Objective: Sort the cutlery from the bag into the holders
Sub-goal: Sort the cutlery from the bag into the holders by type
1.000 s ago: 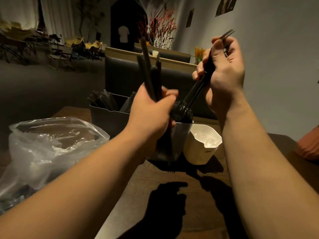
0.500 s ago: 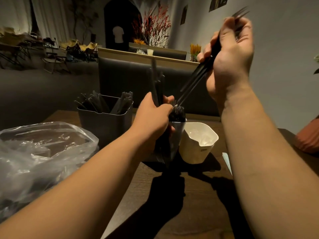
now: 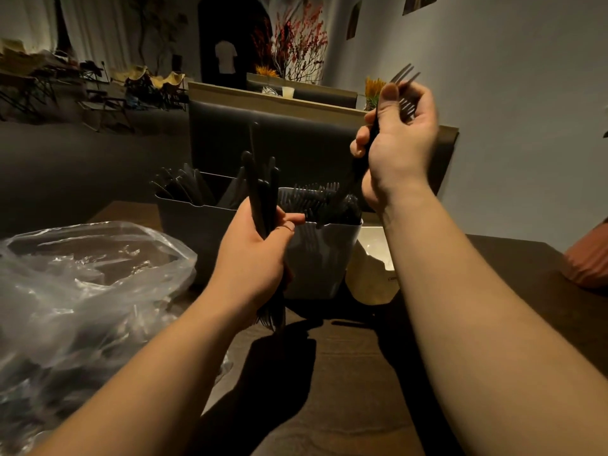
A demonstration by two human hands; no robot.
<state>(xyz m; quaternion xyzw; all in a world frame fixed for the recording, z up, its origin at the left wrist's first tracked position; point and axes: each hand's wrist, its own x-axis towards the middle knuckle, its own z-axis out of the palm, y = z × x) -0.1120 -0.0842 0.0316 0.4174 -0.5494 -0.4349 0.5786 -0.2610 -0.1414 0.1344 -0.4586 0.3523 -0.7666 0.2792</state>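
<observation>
A clear plastic bag (image 3: 82, 291) lies crumpled on the left of the dark wooden table (image 3: 362, 373), with dark cutlery dimly visible inside its lower part. Behind it, further right, stands a dark rectangular holder (image 3: 194, 225) with black pieces (image 3: 184, 189) leaning in it; what type they are is hard to tell. The left hand (image 3: 253, 258) is clenched around a bundle of black cutlery (image 3: 263, 192), held upright in front of this holder, handles pointing up and fork tines showing below the fist. Just to its right is a grey holder (image 3: 322, 258) packed with black forks (image 3: 312, 195), tines up. A white holder (image 3: 370, 278) stands beside it, partly hidden by the right forearm. The right hand (image 3: 398, 143), raised above the grey holder, grasps black forks (image 3: 404, 75), tines above the fingers, their handles slanting down towards that holder's rim
</observation>
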